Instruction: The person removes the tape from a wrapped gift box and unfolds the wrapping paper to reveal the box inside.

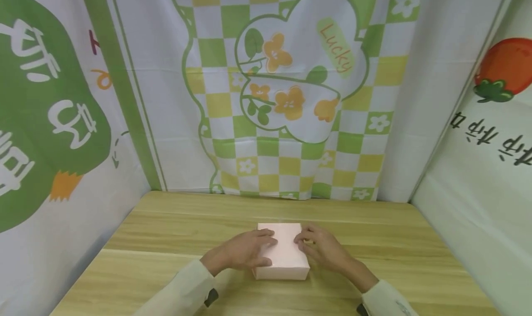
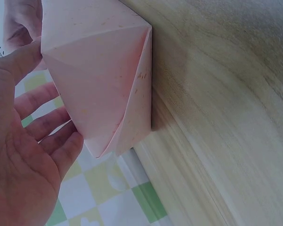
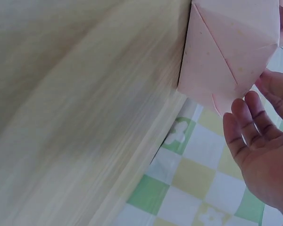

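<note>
A pale pink paper box (image 1: 283, 249) with small specks sits on the wooden table in the head view. My left hand (image 1: 246, 250) rests on its top from the left, fingers spread and loosely bent. At the upper right edge, the fingertips of my right hand (image 1: 326, 250) touch the box. The left wrist view shows the box side (image 2: 96, 80) with a slanting fold that stands slightly apart, left fingertips along the top edge. Another diagonal fold marks the side (image 3: 217, 61) in the right wrist view, where right fingertips lie near the corner.
The wooden table (image 1: 174, 223) extends around the box on all sides. Behind it hangs a green, yellow and white checked cloth (image 1: 266, 168). White printed cloth panels stand at the left (image 1: 124, 186) and right (image 1: 469, 186).
</note>
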{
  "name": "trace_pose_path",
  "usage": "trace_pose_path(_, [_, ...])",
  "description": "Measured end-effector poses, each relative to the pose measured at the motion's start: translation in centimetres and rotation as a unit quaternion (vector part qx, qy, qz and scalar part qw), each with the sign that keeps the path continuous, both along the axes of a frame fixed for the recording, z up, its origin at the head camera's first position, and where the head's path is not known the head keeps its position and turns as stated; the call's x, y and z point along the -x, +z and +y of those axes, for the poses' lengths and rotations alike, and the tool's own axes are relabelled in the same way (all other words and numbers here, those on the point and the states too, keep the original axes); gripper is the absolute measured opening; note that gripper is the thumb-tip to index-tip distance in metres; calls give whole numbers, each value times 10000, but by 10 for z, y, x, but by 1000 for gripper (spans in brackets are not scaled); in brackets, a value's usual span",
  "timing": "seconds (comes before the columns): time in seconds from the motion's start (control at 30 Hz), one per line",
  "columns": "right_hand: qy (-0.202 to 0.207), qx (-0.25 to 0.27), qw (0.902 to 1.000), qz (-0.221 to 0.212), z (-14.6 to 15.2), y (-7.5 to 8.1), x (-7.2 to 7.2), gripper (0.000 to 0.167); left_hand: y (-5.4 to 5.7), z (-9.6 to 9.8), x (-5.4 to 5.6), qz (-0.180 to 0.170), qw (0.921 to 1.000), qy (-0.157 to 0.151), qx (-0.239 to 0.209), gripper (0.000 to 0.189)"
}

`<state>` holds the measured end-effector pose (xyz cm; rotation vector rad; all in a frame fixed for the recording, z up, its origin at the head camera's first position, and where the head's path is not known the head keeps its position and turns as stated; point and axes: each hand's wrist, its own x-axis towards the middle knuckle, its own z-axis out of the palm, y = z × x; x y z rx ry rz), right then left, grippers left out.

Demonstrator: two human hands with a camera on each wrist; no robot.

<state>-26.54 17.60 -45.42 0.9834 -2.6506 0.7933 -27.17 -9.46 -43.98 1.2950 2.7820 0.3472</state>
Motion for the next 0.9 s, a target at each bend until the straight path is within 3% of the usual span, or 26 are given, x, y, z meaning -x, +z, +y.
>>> trace_pose_path(0.17, [-69, -190, 9995, -231, -7, 2, 8, 6, -1, 0, 0, -31, 10000, 15, -42, 53])
trace_pose_path(0.3, [118, -358, 9988, -317, -7, -1, 15, 7, -2, 0, 0, -135, 9999, 14, -43, 54])
trace_pose_path(0.47, [563, 393, 9939, -865, -1, -8, 19, 4, -2, -1, 0, -145, 9999, -4, -31, 54])
trace_pose_path(0.57, [557, 779, 9895, -1088, 0, -9, 19, 4, -1, -1, 0, -165, 9999, 3, -13, 54])
trace_pose_path(0.77, [510, 399, 9955, -698, -2, -11, 21, 14, 0, -1, 0, -98, 9999, -57, -6, 54])
trace_pose_path(0.9, [692, 725, 9888, -1108, 1, -12, 20, 9, 0, -3, 0, 34, 9999, -137, -29, 53])
